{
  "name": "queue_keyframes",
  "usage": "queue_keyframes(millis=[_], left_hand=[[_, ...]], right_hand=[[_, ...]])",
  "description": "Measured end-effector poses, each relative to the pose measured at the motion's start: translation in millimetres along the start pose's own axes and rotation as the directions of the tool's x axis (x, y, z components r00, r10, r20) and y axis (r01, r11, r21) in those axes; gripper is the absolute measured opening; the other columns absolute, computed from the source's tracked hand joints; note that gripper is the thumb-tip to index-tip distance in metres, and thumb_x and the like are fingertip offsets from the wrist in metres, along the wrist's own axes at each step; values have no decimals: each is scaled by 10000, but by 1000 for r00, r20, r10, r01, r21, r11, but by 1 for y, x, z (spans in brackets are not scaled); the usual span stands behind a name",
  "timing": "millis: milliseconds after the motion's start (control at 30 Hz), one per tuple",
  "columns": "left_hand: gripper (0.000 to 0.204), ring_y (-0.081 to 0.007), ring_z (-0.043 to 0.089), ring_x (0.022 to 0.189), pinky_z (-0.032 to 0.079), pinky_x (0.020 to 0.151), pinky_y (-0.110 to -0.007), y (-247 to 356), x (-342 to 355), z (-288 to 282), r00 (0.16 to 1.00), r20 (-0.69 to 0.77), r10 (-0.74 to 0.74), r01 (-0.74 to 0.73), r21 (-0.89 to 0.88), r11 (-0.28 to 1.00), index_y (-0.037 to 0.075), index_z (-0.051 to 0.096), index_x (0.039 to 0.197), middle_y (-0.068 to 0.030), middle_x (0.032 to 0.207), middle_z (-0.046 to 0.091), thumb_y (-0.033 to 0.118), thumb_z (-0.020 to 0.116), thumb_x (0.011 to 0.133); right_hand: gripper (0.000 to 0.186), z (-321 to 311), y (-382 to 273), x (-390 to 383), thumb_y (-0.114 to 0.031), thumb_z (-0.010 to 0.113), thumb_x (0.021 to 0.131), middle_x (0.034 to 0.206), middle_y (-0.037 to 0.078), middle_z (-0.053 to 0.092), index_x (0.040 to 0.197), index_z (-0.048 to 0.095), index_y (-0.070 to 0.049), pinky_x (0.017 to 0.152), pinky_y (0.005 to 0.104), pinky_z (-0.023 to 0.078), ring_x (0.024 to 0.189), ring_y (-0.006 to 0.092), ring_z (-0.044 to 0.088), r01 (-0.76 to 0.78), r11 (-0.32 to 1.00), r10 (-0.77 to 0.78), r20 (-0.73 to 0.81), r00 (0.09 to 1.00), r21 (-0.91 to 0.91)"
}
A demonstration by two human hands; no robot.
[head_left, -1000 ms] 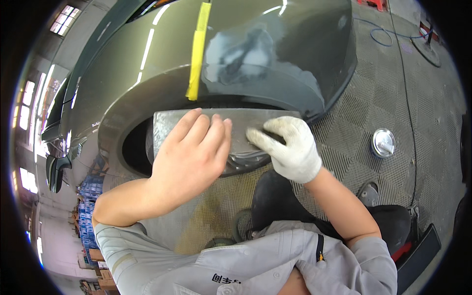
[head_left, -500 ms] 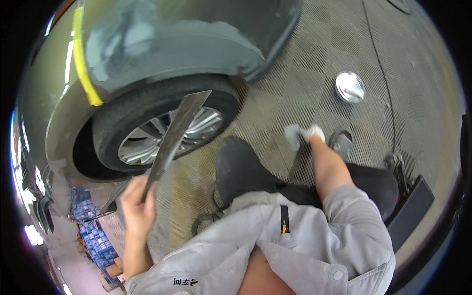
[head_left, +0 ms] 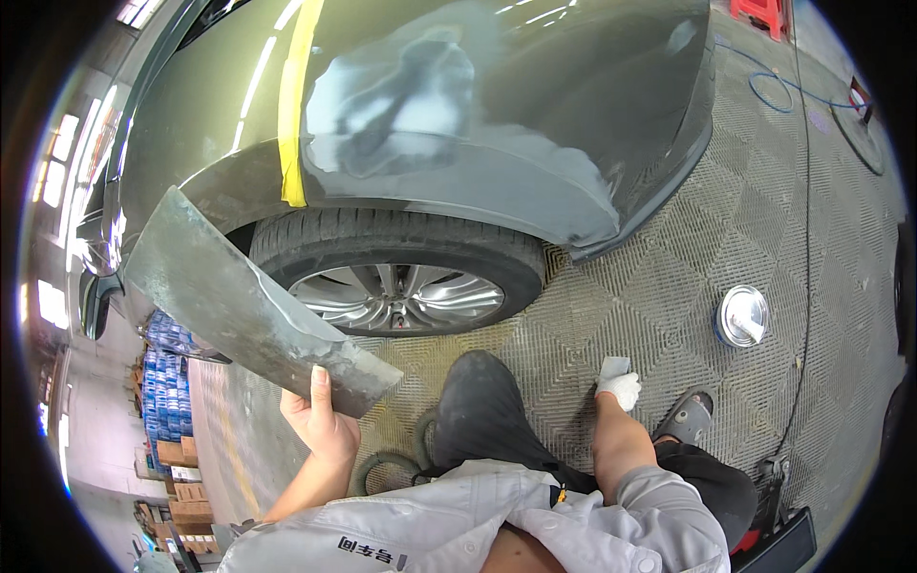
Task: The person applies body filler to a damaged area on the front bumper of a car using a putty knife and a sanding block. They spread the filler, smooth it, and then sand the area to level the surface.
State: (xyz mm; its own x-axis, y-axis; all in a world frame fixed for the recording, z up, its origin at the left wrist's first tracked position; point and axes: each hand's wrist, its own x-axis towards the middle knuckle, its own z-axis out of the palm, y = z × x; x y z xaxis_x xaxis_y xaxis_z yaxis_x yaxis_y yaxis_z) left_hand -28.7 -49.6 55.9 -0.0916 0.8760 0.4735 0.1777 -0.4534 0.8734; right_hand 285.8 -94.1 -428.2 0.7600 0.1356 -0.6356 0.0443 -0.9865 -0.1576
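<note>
My bare left hand [head_left: 323, 416] grips a wide, flat metal sheet [head_left: 229, 286] by its lower end, thumb on its face; grey paste streaks one edge. My gloved right hand [head_left: 619, 390], low over the floor, is closed on a small grey scraper [head_left: 614, 366]. A round metal tin [head_left: 740, 317] stands to its upper right. In front of me are the olive car fender [head_left: 535, 95] with a matte patched area [head_left: 382, 143], a yellow tape strip [head_left: 297, 115] along the patch's left, and the wheel [head_left: 458, 301] below.
Ribbed floor mat [head_left: 669, 286] surrounds me. A blue hose [head_left: 764, 86], a cable [head_left: 804, 239] and a red stool [head_left: 759, 11] lie at the right and back. Blue bottle stacks [head_left: 167, 401] and cardboard boxes [head_left: 186, 506] stand at the far left.
The metal sheet, earlier under both hands, has swung left in my left hand and now shows its broad face. My right hand has dropped down and right to floor level with a scraper.
</note>
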Motion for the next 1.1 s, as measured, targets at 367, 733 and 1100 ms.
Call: queue_keyframes(millis=[367,733,1100], left_hand=[[369,-195,650,1289,483,1182,-402,-47,11,29,973,-51,223,-229,-252,940,-5,568,1469,-128,1441,690,73,680,1127],[486,-221,606,1390,472,1215,-431,-59,32,62,953,44,300,-221,-575,787,30,476,1610,-133,1573,615,84,600,1143],[546,-247,648,1312,549,1117,-439,-43,36,45,958,-15,286,-214,-703,678,47,437,1640,-178,1510,641,111,619,1129]], right_hand=[[390,-8,-9,57,-85,639,943,1165,298,820,1286,792,20,997,461,616,1147,465,787,540,810,-575,127,808,229],[577,-320,-51,-203,-34,756,789,1310,98,632,1345,605,-51,930,342,524,1054,179,595,212,301,-943,256,215,930],[687,-407,-122,-315,-178,930,812,1397,182,693,1452,730,-32,1154,460,555,1304,353,689,890,-201,-976,-164,-145,409]])
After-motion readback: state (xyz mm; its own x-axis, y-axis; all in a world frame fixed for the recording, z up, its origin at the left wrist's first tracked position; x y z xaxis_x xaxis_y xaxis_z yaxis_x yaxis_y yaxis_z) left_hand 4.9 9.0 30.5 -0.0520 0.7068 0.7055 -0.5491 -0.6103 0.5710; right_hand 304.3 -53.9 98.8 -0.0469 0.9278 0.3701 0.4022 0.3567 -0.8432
